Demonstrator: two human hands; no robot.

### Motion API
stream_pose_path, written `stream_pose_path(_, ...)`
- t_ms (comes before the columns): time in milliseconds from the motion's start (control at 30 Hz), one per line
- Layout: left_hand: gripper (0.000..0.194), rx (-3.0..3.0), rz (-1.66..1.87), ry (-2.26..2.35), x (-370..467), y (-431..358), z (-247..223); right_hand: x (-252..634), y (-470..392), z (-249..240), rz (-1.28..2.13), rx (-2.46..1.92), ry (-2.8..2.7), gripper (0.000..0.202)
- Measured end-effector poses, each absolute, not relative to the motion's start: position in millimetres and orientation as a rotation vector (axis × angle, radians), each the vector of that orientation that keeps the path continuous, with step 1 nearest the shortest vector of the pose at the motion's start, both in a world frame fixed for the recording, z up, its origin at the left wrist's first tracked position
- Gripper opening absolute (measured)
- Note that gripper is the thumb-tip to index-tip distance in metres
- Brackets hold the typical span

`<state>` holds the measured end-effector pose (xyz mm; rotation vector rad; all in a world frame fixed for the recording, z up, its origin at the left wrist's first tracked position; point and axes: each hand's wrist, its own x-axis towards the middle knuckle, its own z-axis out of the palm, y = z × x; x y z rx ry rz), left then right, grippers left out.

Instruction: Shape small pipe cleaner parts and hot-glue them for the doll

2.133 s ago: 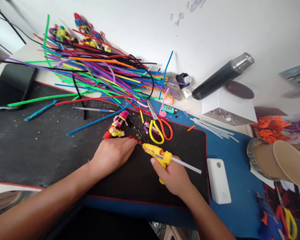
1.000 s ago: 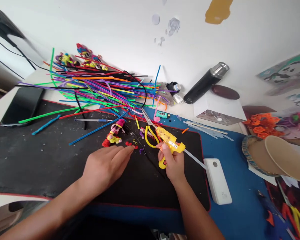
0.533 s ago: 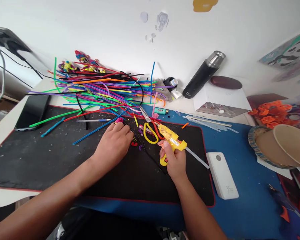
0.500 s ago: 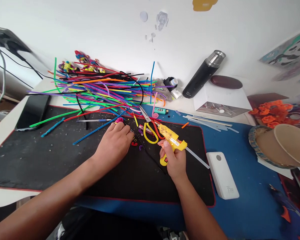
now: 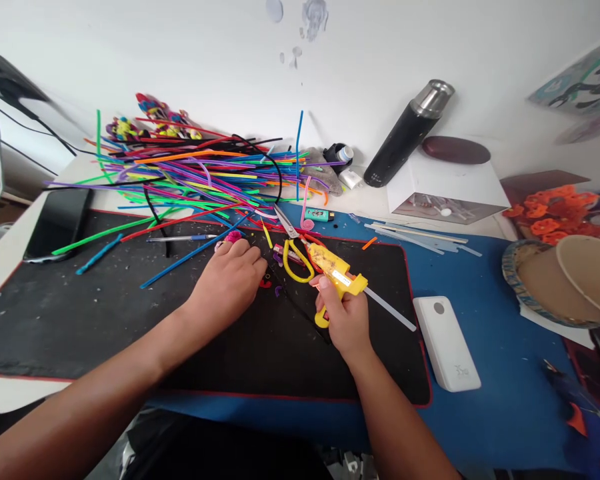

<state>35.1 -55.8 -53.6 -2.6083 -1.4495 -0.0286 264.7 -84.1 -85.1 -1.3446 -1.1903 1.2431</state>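
Note:
My right hand (image 5: 349,320) is wrapped round the handle of a yellow hot glue gun (image 5: 330,270). A translucent glue stick (image 5: 390,308) juts from its rear, and the nozzle points up and left. My left hand (image 5: 233,277) is closed, knuckles up, over the black mat. Beyond its knuckles shows a fuzzy pink pipe-cleaner piece (image 5: 233,237); the fingertips on it are hidden. From beside that hand a black pipe cleaner (image 5: 297,307) runs down to the right. Scissors with yellow and red handles (image 5: 299,260) lie half behind the glue gun.
A heap of coloured pipe cleaners (image 5: 195,170) spreads along the wall. A phone (image 5: 57,223) lies at left. A black flask (image 5: 405,137), spare glue sticks (image 5: 420,240), a white power bank (image 5: 447,343) and a bowl (image 5: 517,287) are at right. A lighter (image 5: 319,215) lies behind the scissors.
The camera view has shifted a little. Both hands keep nearly the same pose, the right still gripping the glue gun, the left still closed by the pink piece.

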Motion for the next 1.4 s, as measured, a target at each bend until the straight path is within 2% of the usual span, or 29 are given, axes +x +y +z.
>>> stream_pose_path(600,0.018,-2.678,0.002,-1.481,29.9,-45.5,-57.4,265.3,-84.2,-84.6,1.2,-1.386,-1.36,0.041)
stream_pose_path(800,0.01,-2.716,0.082,-1.427,29.6,-40.2,-53.6,264.6,-84.2,-85.0,1.179,-1.392,-1.403,0.036)
stream_pose_path(933,0.012,-2.729,0.135,-1.374,29.9,-36.8,-52.6,265.0,-83.7,-84.7,1.153,-1.391,-1.426,0.034)
stream_pose_path(1400,0.007,-2.88,0.015,-1.437,21.4,-41.9,-41.0,263.7,-85.3,-82.7,1.133,-1.423,-1.483,0.038)
